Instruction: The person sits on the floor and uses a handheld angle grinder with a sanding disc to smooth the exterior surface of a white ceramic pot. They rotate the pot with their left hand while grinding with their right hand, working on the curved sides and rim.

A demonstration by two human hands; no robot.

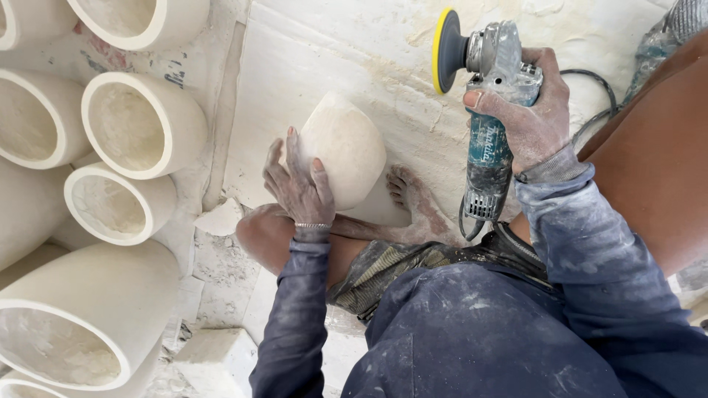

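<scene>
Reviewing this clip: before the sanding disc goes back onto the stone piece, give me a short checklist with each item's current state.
1. Left hand steadies the rounded stone piece: ok, palm and fingers lie on it.
2. Right hand grips the angle grinder: ok, wrapped around the body.
3. Yellow-rimmed disc apart from the piece: ok, raised to the side.
4. Bare foot away from the work: not ok, it rests right beside the piece.
5. Cord out of the way: ok, it trails behind the right hand.
6. Disc spinning: cannot tell.
</scene>
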